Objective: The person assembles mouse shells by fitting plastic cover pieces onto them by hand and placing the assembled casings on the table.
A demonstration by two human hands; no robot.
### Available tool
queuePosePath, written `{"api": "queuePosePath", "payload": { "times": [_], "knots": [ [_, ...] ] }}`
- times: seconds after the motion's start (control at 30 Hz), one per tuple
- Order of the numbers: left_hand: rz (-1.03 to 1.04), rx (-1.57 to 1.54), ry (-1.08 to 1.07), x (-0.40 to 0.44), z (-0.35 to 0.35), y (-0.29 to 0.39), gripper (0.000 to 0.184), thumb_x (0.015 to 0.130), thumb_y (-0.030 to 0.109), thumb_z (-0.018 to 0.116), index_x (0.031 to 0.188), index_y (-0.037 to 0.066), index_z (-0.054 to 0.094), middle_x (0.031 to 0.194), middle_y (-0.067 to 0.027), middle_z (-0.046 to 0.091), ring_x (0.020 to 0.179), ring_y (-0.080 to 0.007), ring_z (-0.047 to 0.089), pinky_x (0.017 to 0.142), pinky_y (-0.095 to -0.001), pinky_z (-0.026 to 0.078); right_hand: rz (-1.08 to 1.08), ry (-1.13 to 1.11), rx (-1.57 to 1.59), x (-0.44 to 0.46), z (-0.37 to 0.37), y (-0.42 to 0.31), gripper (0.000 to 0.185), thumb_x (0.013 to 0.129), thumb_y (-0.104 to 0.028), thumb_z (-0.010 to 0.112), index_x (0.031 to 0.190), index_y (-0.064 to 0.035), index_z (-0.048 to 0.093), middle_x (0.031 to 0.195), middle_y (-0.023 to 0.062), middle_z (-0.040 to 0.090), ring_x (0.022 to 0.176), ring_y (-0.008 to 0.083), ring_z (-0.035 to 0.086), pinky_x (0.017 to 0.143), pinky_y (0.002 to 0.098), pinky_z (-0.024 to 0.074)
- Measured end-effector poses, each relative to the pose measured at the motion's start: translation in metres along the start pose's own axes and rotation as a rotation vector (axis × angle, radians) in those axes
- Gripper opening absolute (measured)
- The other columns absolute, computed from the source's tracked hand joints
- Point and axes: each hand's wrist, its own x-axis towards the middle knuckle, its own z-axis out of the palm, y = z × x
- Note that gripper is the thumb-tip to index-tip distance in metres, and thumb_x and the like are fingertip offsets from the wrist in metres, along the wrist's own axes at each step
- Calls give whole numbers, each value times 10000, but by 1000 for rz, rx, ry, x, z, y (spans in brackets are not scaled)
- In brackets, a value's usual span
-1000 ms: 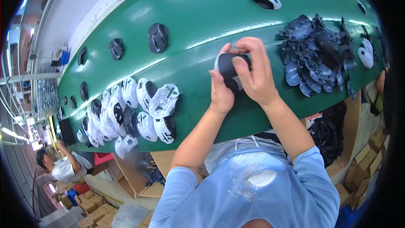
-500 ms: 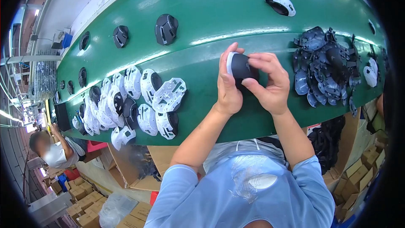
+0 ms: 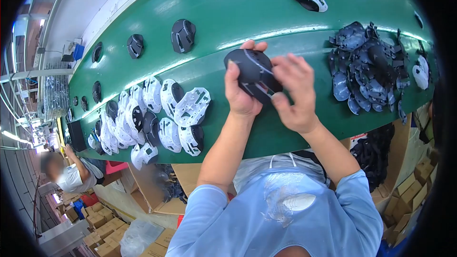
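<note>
The left hand holds a black computer mouse above the green table. The right hand, blurry, has spread fingers; I can't tell if it touches the mouse. White shells lie on the table's left side.

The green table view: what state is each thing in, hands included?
Black shell: held, dark side up.
Left hand: closed on the black shell.
Right hand: open, blurred, beside the black shell; touch unclear.
White shells: clustered, some overlapping.
Black parts: loosely heaped.
Cardboard box: open, holding dark pieces.
Green table: partly covered.
</note>
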Motion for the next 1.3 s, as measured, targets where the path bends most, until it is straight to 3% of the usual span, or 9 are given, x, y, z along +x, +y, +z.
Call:
{"api": "queuePosePath", "payload": {
  "times": [0.03, 0.07, 0.17, 0.2, 0.53, 0.73, 0.83, 1.07, 1.3],
  "knots": [
    [-20, -146, -57, 2, 0, -1, 644, 983, 516, 526, 1439, 66, 463, 1367, -137, 561, 1179, -379, 633, 1004, -508, 537, 82, 147, 94, 0, -2, -1, 434, 915, -183, 691, 1306, -15, 611, 1420, 224, 537, 1293, 374, 513, 1095, 479, 398],
    [-13, -161, -16, 1, 2, -1, 638, 972, 508, 543, 1430, 69, 472, 1359, -131, 565, 1170, -388, 630, 993, -509, 545, 218, 229, 185, 2, 0, -4, 359, 934, -190, 719, 1213, 8, 612, 1193, 177, 637, 1188, 268, 597, 1015, 409, 474],
    [-48, -176, -34, -1, -1, -2, 624, 946, 494, 576, 1401, 74, 490, 1328, -123, 575, 1155, -403, 627, 958, -519, 565, 706, -75, 916, -12, 5, -1, 342, 956, -197, 735, 1192, 20, 616, 1033, 84, 668, 1003, 148, 651, 895, 308, 527],
    [-69, -177, -61, -1, -3, -3, 620, 940, 491, 584, 1391, 75, 495, 1316, -121, 577, 1151, -405, 626, 947, -524, 571, 700, -83, 996, -11, 6, 0, 315, 962, -187, 741, 1152, 34, 620, 972, 29, 666, 869, 78, 652, 782, 242, 540],
    [-34, -101, 19, -2, 2, -6, 591, 918, 464, 596, 1335, 57, 503, 1271, -133, 575, 1154, -390, 621, 927, -523, 581, 494, -141, 435, -11, 6, 4, 592, 756, -304, 896, 1167, 14, 613, 971, 75, 657, 717, 127, 625, 567, 261, 482],
    [-29, 15, -76, -4, 5, -1, 563, 897, 390, 604, 1296, -4, 554, 1242, -185, 598, 1157, -343, 623, 1020, -478, 520, 426, -107, 639, -7, 6, 11, 510, 820, -257, 845, 1180, 1, 591, 993, 82, 650, 837, 126, 624, 720, 291, 525],
    [329, 883, -84, -2, 1, -2, 579, 882, 454, 606, 1120, -72, 645, 1090, -183, 675, 1052, -295, 662, 906, -385, 534, 516, -16, 704, 10, -2, -4, 431, 858, -222, 787, 1168, -3, 583, 981, 75, 643, 875, 128, 614, 783, 298, 519],
    [265, 932, 38, -8, -4, 2, 305, 895, 246, 573, 840, -47, 635, 689, -45, 612, 621, -121, 548, 561, -295, 438, 531, -55, 800, 6, 19, 16, 350, 882, -232, 730, 1117, -22, 577, 940, 27, 624, 861, 96, 577, 760, 257, 485],
    [155, 957, -9, 28, -2, 13, 317, 980, 224, 544, 828, -39, 634, 722, -36, 629, 647, -104, 557, 601, -277, 441, 666, 100, 1026, 5, 30, 21, 430, 971, -186, 680, 1332, -27, 510, 1151, 57, 602, 1047, 113, 573, 900, 277, 493]
  ]
}}
